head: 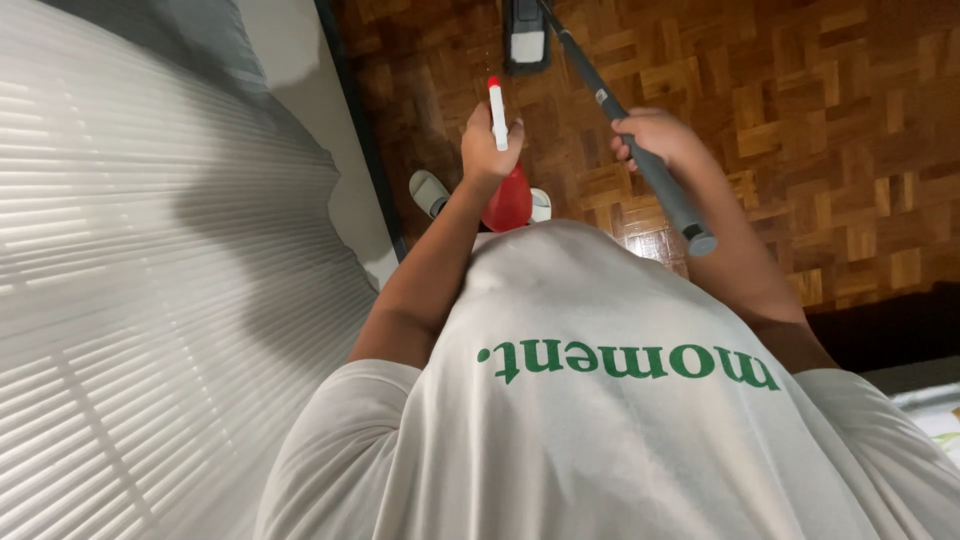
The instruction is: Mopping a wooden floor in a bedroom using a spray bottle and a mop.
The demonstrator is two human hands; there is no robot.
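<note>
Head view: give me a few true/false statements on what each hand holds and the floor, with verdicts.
1. The left hand holds a red spray bottle with a white nozzle. True.
2. The right hand is empty. False: its fingers are wrapped round a grey mop handle.
3. The floor is grey carpet. False: it is brown wooden parquet.
4. The grey and white mop head rests on the floor ahead of the person. True.
5. The person wears a black shirt. False: it is a white T-shirt with green lettering.
</note>
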